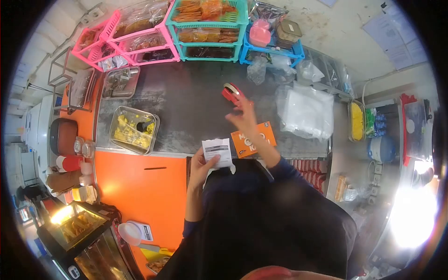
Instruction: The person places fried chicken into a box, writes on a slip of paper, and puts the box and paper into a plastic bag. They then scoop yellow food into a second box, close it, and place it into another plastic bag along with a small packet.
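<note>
A white printed paper slip (217,150) is held upright in my left hand (200,167), thumb across its front, near the counter's front edge. My right hand (244,117) is over the dark counter with its fingers spread, nothing held between them. Just beyond its fingertips lies a red tape dispenser (228,92); the fingers overlap its near side, and whether they touch it cannot be seen. An orange printed box or packet (263,135) lies on the counter, partly hidden by my right forearm.
Teal baskets (207,29), pink baskets (144,42) and a blue basket (270,49) line the back. A tub of yellow pieces (134,130) stands left, a stack of white plastic bags (306,112) right. The orange counter (140,186) carries a knife and scale.
</note>
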Demonstrator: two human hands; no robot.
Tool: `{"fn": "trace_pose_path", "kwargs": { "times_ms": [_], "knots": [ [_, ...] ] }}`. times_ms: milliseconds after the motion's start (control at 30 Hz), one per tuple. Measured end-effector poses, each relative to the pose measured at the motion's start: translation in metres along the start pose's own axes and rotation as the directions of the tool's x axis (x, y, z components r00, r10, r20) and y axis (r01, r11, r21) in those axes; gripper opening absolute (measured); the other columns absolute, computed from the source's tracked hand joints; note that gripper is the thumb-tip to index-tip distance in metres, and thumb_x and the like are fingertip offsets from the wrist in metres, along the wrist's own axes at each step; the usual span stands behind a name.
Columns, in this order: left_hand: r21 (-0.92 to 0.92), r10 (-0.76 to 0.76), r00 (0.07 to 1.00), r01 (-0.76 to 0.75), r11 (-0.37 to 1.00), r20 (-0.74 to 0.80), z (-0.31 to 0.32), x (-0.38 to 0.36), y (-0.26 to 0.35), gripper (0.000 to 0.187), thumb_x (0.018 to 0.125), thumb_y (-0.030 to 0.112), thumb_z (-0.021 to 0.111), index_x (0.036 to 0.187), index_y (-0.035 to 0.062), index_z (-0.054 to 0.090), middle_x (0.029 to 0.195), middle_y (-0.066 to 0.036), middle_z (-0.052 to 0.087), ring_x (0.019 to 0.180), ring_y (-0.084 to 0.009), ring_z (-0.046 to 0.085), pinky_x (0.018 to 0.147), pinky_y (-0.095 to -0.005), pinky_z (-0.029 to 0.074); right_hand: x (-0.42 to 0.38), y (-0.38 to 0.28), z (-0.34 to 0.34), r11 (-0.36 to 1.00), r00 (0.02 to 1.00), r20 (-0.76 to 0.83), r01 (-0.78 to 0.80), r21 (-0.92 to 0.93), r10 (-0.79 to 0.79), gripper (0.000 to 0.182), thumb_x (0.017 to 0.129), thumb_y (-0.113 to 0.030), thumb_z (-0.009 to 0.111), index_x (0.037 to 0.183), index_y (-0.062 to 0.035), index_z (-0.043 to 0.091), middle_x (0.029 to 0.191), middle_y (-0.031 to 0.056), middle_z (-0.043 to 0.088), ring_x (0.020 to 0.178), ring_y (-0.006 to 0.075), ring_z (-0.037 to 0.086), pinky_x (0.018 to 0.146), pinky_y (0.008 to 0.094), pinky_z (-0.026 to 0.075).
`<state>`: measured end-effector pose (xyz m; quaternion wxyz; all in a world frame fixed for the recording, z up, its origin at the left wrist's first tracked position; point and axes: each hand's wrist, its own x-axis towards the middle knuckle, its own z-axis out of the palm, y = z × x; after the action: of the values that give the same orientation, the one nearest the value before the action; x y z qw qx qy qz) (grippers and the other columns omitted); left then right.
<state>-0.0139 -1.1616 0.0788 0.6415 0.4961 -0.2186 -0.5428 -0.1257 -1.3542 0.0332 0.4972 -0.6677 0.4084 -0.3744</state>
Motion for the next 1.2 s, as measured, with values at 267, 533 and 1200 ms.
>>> {"fn": "trace_pose_path", "kwargs": {
  "times_ms": [267,533,1200],
  "knots": [
    [-0.075,-0.003,1.0,0.004,0.997,0.012,0.03,0.011,-0.002,0.058,0.083,-0.006,0.061,0.137,0.0023,0.042,0.127,-0.013,0.056,0.111,-0.0184,0.056,0.097,-0.0326,0.044,0.11,0.12,-0.085,0.73,0.588,0.432,-0.54,-0.419,0.683,0.032,0.082,-0.043,0.068,0.102,-0.0189,0.068,0.1,0.0016,0.062,0.092,0.0142,0.054,0.072,0.0235,0.044],
    [-0.271,-0.156,0.975,0.11,0.956,-0.158,0.051,0.037,-0.002,0.05,0.083,-0.009,0.056,0.132,-0.0011,0.048,0.13,-0.012,0.053,0.12,-0.0212,0.051,0.103,-0.0342,0.039,0.07,0.228,-0.122,0.955,0.776,0.629,0.143,-0.259,0.055,0.023,0.074,-0.021,0.076,0.087,-0.0026,0.073,0.107,0.0127,0.056,0.098,0.0224,0.059,0.076,0.029,0.051],
    [0.539,-0.158,0.924,-0.059,0.84,0.347,0.128,0.17,-0.078,0.023,0.084,0.014,0.067,0.105,0.0049,0.07,0.092,-0.005,0.07,0.084,-0.0101,0.063,0.075,-0.0225,0.047,-0.139,0.026,-0.14,0.6,0.662,0.207,-0.745,0.292,0.72,0.04,0.092,-0.038,0.057,0.081,-0.0026,0.072,0.06,-0.0037,0.049,0.055,0.0048,0.04,0.05,0.0211,0.031]
  ]
}}
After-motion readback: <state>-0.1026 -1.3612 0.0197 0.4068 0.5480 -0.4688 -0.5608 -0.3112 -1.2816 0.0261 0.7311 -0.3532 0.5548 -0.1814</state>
